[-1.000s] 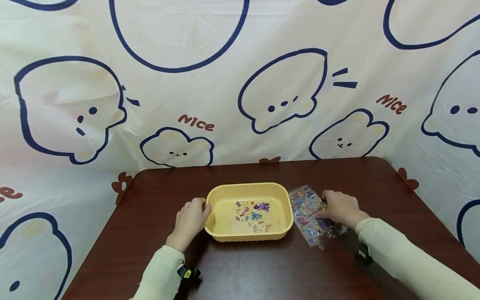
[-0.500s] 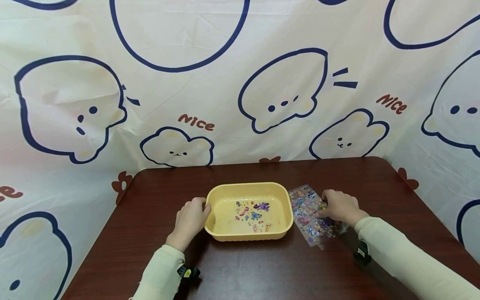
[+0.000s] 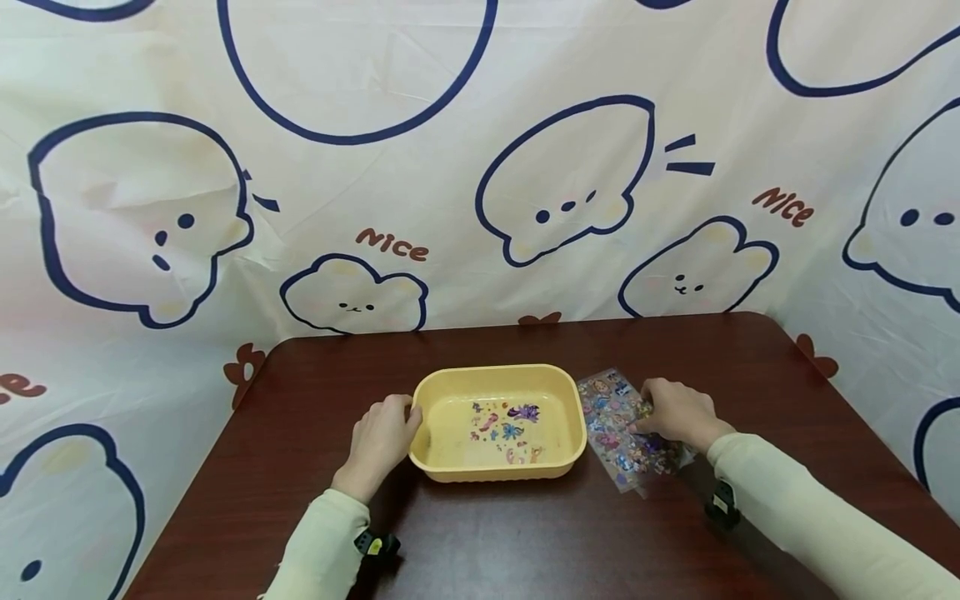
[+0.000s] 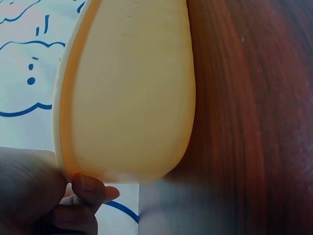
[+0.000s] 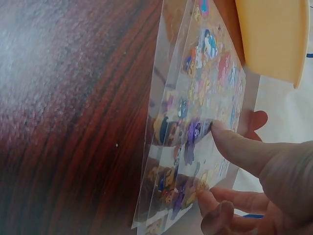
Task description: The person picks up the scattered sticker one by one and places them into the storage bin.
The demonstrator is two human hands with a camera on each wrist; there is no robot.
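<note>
Little has changed in 1 second: the left hand [image 3: 380, 440] grips the yellow plastic tray [image 3: 495, 472], the right hand [image 3: 682, 414] touches sticker sheets [image 3: 606, 421] just beside it (pinching or pressing, I cannot tell); sheet handling seems barely advanced.

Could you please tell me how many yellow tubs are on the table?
1. The yellow tub stands on the table, just left of the printed plastic sheets. I see no others, though one nested beneath would be hidden.
</note>
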